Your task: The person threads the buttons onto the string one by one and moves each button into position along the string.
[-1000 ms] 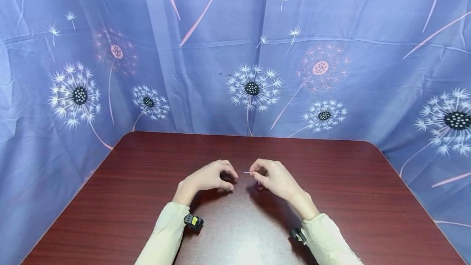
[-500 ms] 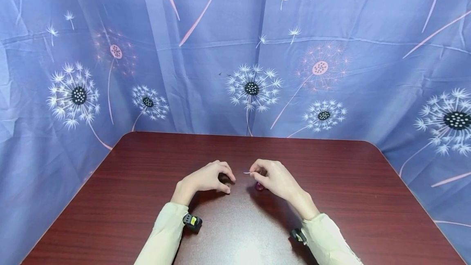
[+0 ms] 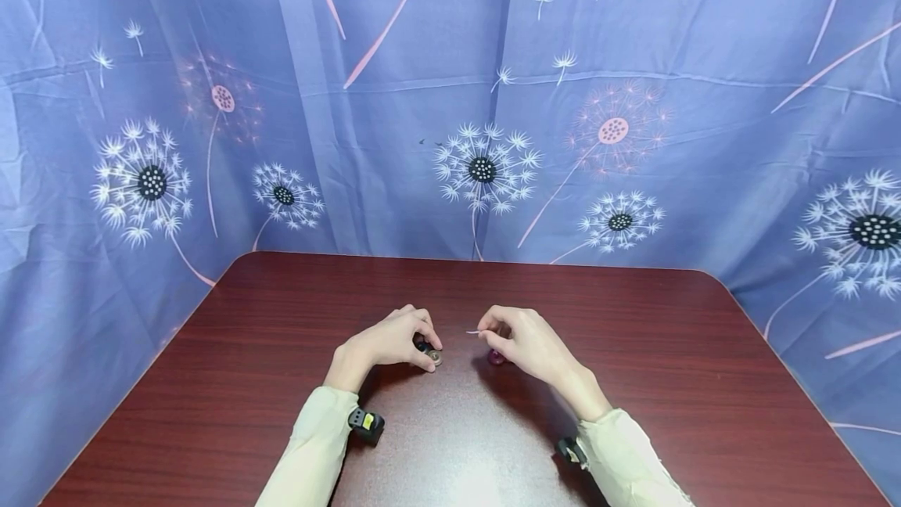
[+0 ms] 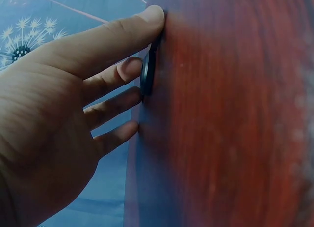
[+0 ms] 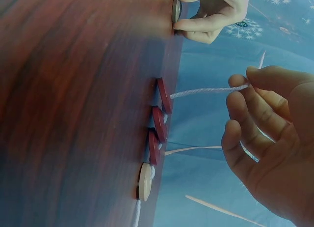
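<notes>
My left hand [image 3: 397, 339] is down at the tabletop, thumb and fingertips at the edges of a round brownish button [image 3: 435, 357]. In the left wrist view a dark disc [image 4: 147, 74] shows side-on between thumb and fingers, with another dark edge under the thumb tip. My right hand [image 3: 529, 343] pinches a white cord [image 5: 201, 92] near its end; a short pointed tip sticks out past the thumb. Threaded along the cord are several buttons: dark red ones, such as the nearest red button [image 5: 165, 95], and a cream button [image 5: 145, 182], low by the table.
The dark red wooden table [image 3: 633, 382] reaches back to a blue dandelion-print curtain [image 3: 394, 139]. A bright glare lies on its near middle. Small black cameras are strapped on both wrists.
The left hand has drawn a little to the left, and the brownish button between its fingers has come into sight. The right hand and cord have stayed nearly still.
</notes>
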`<action>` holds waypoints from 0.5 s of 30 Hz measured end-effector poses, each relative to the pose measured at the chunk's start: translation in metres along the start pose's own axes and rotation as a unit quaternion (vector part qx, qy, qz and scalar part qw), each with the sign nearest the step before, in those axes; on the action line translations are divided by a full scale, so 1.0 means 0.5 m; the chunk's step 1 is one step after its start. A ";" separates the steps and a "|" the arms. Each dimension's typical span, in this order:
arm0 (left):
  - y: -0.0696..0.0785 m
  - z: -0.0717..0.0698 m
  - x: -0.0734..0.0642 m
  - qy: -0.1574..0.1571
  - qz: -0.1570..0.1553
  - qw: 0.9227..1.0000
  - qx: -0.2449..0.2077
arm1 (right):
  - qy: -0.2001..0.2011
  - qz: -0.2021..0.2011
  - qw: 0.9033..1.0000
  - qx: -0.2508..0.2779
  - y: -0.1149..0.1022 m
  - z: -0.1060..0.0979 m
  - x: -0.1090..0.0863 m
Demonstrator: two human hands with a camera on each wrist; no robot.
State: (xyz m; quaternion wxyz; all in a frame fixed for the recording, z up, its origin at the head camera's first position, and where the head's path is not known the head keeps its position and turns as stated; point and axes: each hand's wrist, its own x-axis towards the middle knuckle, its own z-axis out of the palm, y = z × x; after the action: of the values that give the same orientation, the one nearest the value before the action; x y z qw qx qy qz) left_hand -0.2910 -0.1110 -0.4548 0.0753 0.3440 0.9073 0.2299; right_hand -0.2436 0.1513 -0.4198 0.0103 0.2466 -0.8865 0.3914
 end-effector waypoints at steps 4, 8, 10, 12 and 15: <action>0.001 0.001 0.000 0.005 0.000 1.000 0.005 | -0.001 -0.005 1.000 -0.004 0.001 0.000 0.000; 0.004 0.000 0.001 0.007 -0.004 1.000 0.009 | 0.000 -0.008 1.000 -0.007 0.001 0.000 0.000; 0.006 -0.001 0.001 0.008 -0.007 1.000 0.008 | 0.000 -0.008 1.000 -0.009 0.000 -0.001 0.000; 0.007 -0.001 0.002 0.009 -0.011 1.000 0.006 | -0.001 -0.008 1.000 -0.010 0.000 -0.001 0.000; 0.008 -0.002 0.002 0.013 -0.016 1.000 0.000 | -0.001 -0.008 1.000 -0.013 0.000 -0.001 0.000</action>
State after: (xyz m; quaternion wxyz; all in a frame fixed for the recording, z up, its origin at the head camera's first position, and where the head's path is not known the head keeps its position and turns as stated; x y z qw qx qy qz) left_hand -0.2899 -0.1082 -0.4522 0.0669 0.3262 0.9137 0.2329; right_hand -0.2437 0.1518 -0.4194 0.0164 0.2541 -0.8895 0.3793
